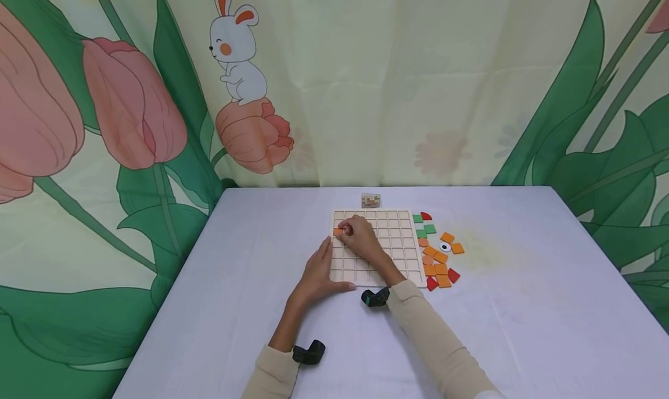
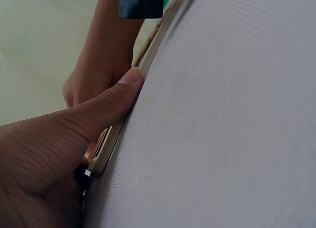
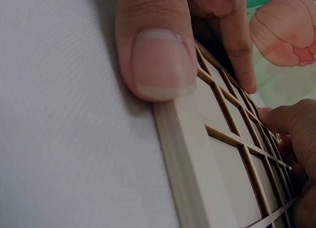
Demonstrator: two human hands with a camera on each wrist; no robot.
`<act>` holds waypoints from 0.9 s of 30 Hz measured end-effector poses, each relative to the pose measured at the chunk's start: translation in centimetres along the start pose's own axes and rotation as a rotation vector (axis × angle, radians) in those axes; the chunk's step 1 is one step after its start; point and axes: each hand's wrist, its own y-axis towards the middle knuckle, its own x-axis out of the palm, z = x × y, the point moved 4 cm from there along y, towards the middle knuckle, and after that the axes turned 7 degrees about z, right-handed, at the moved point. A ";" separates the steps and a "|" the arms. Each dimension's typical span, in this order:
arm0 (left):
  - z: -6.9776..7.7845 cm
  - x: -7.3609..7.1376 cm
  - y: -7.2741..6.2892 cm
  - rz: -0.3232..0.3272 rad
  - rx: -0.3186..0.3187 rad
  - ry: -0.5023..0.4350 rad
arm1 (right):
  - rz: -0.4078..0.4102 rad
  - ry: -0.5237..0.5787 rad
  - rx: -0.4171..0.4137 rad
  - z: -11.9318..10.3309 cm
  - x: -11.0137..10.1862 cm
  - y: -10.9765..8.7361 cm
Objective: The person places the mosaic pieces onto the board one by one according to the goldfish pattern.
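Note:
A pale wooden grid board (image 1: 399, 233) lies on the table, divided into small square cells. My left hand (image 1: 316, 274) braces its near left corner, the straight thumb (image 2: 111, 104) along the front edge and the fingers along the left side. My right hand (image 1: 360, 236) reaches across the board to the leftmost column. Its thumb and curled fingers pinch at an orange tile (image 1: 337, 232) in a cell of the second row from the far edge; they partly cover it. In the right wrist view, the right hand (image 3: 298, 134) is beyond the left thumb (image 3: 158, 65).
Along the board's right side lie loose orange square tiles (image 1: 441, 269), green tiles (image 1: 430, 229), red pieces (image 1: 453, 276), orange rounded pieces (image 1: 427, 260) and an eye disc (image 1: 445, 247). A small patterned card (image 1: 370, 200) stands behind the board. A printed curtain (image 1: 355, 85) hangs beyond the table.

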 end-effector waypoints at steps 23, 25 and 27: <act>-0.3 0.3 -0.2 -0.004 -0.030 0.031 | 0.066 0.135 0.015 -0.6 -3.1 -1.1; -0.3 0.3 -0.2 0.000 -0.024 0.030 | 0.087 0.151 0.018 -0.6 -4.0 -1.3; -0.4 0.4 -0.2 -0.001 -0.028 0.032 | 0.104 0.159 0.024 -0.7 -4.8 -1.4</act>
